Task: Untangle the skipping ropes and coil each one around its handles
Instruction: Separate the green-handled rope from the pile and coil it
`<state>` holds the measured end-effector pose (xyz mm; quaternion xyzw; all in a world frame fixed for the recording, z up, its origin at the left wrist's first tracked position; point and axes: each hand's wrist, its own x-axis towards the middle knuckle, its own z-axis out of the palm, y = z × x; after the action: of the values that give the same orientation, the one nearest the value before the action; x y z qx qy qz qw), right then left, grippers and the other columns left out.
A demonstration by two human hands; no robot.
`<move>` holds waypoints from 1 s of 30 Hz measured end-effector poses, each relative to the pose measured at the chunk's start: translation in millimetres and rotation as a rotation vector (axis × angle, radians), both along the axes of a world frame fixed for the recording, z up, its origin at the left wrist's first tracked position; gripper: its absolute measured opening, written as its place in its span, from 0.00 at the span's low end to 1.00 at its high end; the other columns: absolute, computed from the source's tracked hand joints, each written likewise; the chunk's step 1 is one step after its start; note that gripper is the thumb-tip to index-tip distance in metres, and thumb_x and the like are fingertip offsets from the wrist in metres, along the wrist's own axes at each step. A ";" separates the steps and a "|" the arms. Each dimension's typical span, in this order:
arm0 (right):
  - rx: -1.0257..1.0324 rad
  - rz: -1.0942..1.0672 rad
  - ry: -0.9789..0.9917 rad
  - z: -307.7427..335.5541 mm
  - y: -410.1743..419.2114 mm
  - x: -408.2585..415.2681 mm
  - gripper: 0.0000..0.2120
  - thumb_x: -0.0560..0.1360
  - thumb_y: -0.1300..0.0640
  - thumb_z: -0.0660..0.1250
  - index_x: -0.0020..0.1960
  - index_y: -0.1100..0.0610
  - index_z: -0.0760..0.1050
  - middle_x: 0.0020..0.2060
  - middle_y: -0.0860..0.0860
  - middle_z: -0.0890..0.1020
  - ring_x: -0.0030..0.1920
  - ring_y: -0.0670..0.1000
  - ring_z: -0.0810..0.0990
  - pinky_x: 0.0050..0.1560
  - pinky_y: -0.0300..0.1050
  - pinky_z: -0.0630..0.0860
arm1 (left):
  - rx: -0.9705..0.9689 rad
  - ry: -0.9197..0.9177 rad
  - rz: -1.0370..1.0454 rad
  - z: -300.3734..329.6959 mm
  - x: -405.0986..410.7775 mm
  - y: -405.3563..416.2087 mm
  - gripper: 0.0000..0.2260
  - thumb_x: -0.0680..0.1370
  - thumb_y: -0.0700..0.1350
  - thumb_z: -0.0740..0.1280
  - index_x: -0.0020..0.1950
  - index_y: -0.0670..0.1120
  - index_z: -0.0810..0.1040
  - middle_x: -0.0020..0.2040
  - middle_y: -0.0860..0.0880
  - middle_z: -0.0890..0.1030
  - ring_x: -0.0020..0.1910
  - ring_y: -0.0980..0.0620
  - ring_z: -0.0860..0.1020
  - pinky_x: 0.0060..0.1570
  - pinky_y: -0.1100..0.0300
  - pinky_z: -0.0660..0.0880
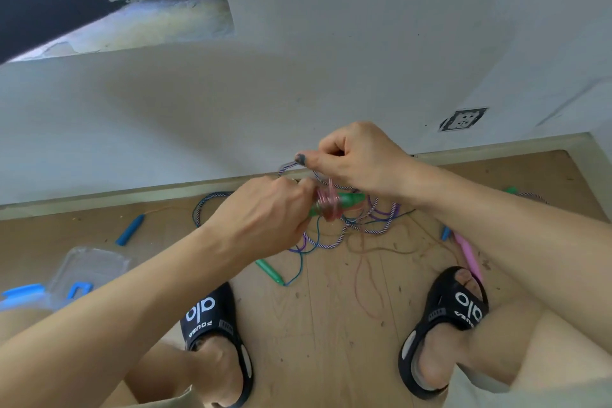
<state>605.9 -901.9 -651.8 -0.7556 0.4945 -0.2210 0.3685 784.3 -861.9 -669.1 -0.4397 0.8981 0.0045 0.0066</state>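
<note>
- The black slides carry white lettering: "alo" on the strap of the left slide point(212, 315), with a smaller line under it that looks like "FOUSE" but is hard to read; the right slide point(463, 305) bears the same "alo" mark.
- Left hand point(265, 212) is held above the floor, fingers curled round one end of a green handle point(351, 200).
- The green handle lies roughly level, long axis left to right, tip pointing right, with pink cord point(328, 202) wound in several turns about its middle.
- Right hand point(357, 159) sits just above the handle, thumb and curled fingers pinching a striped rope point(298, 167), which arcs up in a loop between the two hands.
- Beneath the hands a tangle point(361, 225) of striped, purple, blue and brown-pink cords spreads over the wooden floor point(331, 341), between the feet and the skirting board.
- A second green handle point(270, 272) lies on the floor near the left slide, slanting from upper left to lower right, cord leaving its lower end.
- A blue handle point(130, 229) lies well to the left, slanting upward to the right.
- A pink handle point(468, 255) lies just beside the right slide, running nearly toward the camera, with a bit of blue point(446, 232) at its far end.
- A clear tub point(89, 268) with blue clips stands at the left edge.
- A wall socket point(463, 119) sits low on the white wall.
</note>
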 end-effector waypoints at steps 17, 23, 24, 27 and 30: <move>0.071 -0.154 0.018 -44.7 77.0 36.6 0.26 0.84 0.48 0.55 0.27 0.52 0.60 0.23 0.48 0.65 0.29 0.53 0.65 0.33 0.50 0.62 | 0.166 0.060 0.395 2.7 21.6 -31.0 0.07 0.77 0.48 0.63 0.47 0.44 0.71 0.39 0.44 0.75 0.35 0.40 0.72 0.33 0.54 0.68; -0.266 0.059 0.224 -14.7 33.0 19.0 0.25 0.79 0.44 0.63 0.27 0.52 0.63 0.21 0.47 0.69 0.27 0.49 0.68 0.30 0.45 0.64 | 0.164 -0.112 0.095 -8.6 0.5 -2.9 0.11 0.78 0.42 0.57 0.58 0.50 0.74 0.51 0.48 0.80 0.47 0.44 0.80 0.37 0.56 0.65; -0.265 0.067 0.248 -11.1 25.0 15.9 0.24 0.78 0.42 0.63 0.28 0.53 0.67 0.22 0.47 0.73 0.28 0.49 0.72 0.32 0.45 0.69 | 0.142 -0.107 0.024 -9.5 -1.6 1.3 0.13 0.78 0.42 0.58 0.60 0.53 0.74 0.51 0.48 0.79 0.47 0.45 0.80 0.36 0.57 0.65; -0.064 0.079 0.166 -6.7 4.8 5.4 0.26 0.77 0.42 0.66 0.25 0.51 0.67 0.20 0.46 0.69 0.25 0.45 0.67 0.31 0.41 0.65 | 0.103 0.021 -0.057 -4.8 -6.0 11.4 0.07 0.77 0.43 0.63 0.54 0.47 0.75 0.42 0.46 0.80 0.38 0.42 0.80 0.32 0.57 0.62; 0.209 0.109 0.038 -12.5 -2.9 0.6 0.26 0.78 0.42 0.66 0.24 0.50 0.71 0.22 0.45 0.66 0.24 0.44 0.63 0.27 0.34 0.59 | 0.072 0.105 -0.086 0.1 -7.1 19.0 0.07 0.75 0.46 0.67 0.47 0.44 0.74 0.35 0.47 0.79 0.32 0.43 0.78 0.29 0.58 0.60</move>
<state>606.5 -904.7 -664.4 -0.7430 0.4798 -0.1334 0.4472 777.2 -842.9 -669.0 -0.3995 0.9144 0.0596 -0.0245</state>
